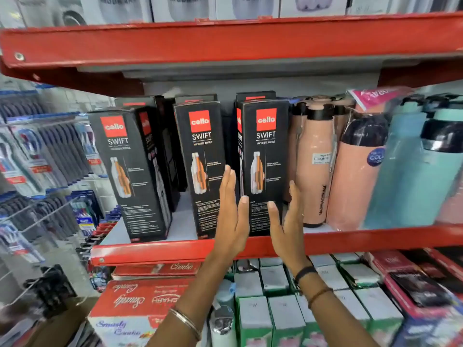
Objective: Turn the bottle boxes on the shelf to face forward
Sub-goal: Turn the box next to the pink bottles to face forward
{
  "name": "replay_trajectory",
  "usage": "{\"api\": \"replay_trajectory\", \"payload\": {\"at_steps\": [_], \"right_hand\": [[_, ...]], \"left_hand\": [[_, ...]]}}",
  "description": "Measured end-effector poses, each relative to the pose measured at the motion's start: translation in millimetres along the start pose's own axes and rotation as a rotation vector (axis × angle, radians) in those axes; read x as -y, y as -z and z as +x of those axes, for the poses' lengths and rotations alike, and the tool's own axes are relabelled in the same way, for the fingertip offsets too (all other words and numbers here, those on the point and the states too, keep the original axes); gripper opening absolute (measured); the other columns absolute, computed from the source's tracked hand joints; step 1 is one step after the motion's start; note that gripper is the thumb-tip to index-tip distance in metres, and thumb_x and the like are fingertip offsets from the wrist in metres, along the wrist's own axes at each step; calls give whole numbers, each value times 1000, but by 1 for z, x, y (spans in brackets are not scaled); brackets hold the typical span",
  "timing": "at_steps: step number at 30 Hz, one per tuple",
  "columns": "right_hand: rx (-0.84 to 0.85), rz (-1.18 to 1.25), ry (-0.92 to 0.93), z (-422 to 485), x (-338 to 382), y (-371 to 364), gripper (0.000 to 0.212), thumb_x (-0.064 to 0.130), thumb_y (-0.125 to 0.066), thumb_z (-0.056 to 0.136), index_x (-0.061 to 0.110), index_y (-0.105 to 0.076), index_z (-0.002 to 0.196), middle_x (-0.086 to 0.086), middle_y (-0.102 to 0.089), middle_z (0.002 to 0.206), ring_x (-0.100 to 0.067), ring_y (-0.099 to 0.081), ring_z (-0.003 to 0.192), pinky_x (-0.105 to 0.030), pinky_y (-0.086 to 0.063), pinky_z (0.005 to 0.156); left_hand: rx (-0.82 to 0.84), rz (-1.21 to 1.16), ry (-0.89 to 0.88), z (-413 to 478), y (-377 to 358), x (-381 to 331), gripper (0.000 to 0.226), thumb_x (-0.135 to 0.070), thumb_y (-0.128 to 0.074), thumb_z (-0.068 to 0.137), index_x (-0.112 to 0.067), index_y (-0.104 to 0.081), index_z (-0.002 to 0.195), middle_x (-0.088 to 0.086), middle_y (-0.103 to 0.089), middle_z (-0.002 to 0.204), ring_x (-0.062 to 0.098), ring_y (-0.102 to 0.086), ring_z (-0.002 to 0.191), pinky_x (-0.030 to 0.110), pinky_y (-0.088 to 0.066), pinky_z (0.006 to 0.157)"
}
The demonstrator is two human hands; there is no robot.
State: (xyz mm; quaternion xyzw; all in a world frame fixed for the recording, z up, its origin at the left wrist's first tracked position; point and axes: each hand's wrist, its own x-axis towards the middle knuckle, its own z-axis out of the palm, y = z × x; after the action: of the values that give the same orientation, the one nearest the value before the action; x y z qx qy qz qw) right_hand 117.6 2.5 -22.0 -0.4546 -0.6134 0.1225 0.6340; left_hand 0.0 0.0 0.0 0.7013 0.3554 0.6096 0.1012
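Three black Cello Swift bottle boxes stand along the front of the red shelf (pixel 162 249). The left box (pixel 125 171) is turned at an angle and shows its side panel too. The middle box (pixel 203 151) and the right box (pixel 266 151) show their fronts. My left hand (pixel 231 216) lies flat against the right box's left side, in the gap beside the middle box. My right hand (pixel 288 221) presses the same box's right side. Both thumbs rest on its front. More black boxes (pixel 150 101) stand behind.
Peach bottles (pixel 313 171) and wrapped teal bottles (pixel 413 171) stand close to the right of the boxes. The upper red shelf (pixel 225 41) hangs low overhead. A toothbrush rack (pixel 45 151) is at left. Red combo boxes (pixel 140 299) and green-white boxes (pixel 275 309) sit below.
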Motion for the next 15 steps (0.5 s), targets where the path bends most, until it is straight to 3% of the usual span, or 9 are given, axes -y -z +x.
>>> {"api": "replay_trajectory", "payload": {"at_steps": [2,3,5,8,11,12,14,15], "right_hand": [[29,29,-88,4,-4,-1,74,50,-46,91,26,-7,150,3,-14,160,-8,-14,146,-32,-19,118],[57,31,-120,6,-8,-2,76,47,-49,91,25,-6,149,2,-13,160,-9,-13,146,-32,-18,118],[116,43,-158,10,-8,-5,76,45,-52,90,24,-8,149,1,-17,160,-4,-16,142,-27,-19,115],[164,83,-129,19,-12,-4,73,51,-57,84,27,-25,145,5,-44,147,-5,-40,134,-31,-36,111],[271,150,-123,29,-15,8,76,44,-70,77,31,-30,141,20,-50,133,10,-46,121,-14,-39,98],[299,160,-110,34,-16,11,79,40,-74,75,33,-28,139,24,-47,131,16,-44,118,-8,-37,95],[283,186,-98,43,-15,16,89,34,-80,68,36,-22,136,33,-39,127,27,-38,113,2,-33,88],[249,201,-96,48,-13,16,93,33,-83,65,36,-21,135,35,-36,126,30,-35,112,3,-32,88]], "left_hand": [[-17,-73,110,-3,-7,0,55,-35,-25,100,-19,-11,152,-8,-6,162,0,-5,148,15,-8,118],[-7,-91,167,-6,-11,5,55,-36,-24,100,-21,-11,152,-12,-6,162,-3,-5,148,14,-8,118],[29,-179,281,-12,-19,8,60,-52,-20,97,-29,-9,152,-18,-5,161,-5,-4,147,22,-7,121],[81,-339,445,-6,-20,8,72,-81,-17,80,-51,-17,145,-23,-18,157,-3,-19,144,38,-13,123],[102,-342,485,-2,-13,6,82,-95,-14,63,-61,-25,137,-30,-40,138,-12,-46,110,27,-35,101],[133,-323,471,-2,-10,6,84,-94,-13,63,-60,-26,138,-31,-42,135,-9,-48,114,27,-34,100],[211,-347,431,5,-10,4,85,-93,-16,65,-55,-31,140,-35,-36,143,-7,-35,135,32,-25,113],[246,-392,442,10,-10,3,83,-91,-22,67,-51,-39,137,-33,-35,145,-10,-36,133,30,-27,114]]}}
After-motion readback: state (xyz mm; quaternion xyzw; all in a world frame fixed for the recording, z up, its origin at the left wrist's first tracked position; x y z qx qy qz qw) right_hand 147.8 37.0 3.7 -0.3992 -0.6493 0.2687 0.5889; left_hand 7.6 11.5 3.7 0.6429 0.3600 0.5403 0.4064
